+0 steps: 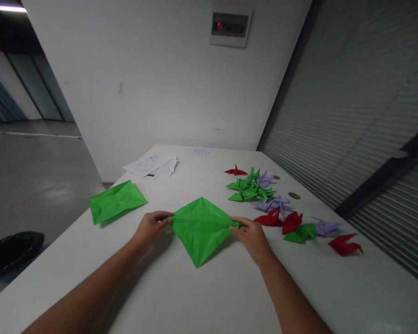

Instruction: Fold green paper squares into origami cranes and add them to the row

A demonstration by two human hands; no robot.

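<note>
A creased square of green paper [200, 227] is stretched between my two hands, turned so that one corner points toward me and one away. My left hand [152, 228] pinches its left corner between thumb and fingers. At the opposite corner, my right hand [250, 233] grips the paper in the same way. The sheet is just above or resting on the white table [181, 301]; I cannot tell which. Another creased green sheet [116, 202] lies to the left, beyond my left hand.
Several folded paper cranes lie along the right side: green ones [249, 191], purple ones [273, 204] and red ones [345, 244]. Printed papers [152, 165] lie at the back left. A black-lined bin [12, 253] stands on the floor left of the table. Window blinds [365, 120] border the right.
</note>
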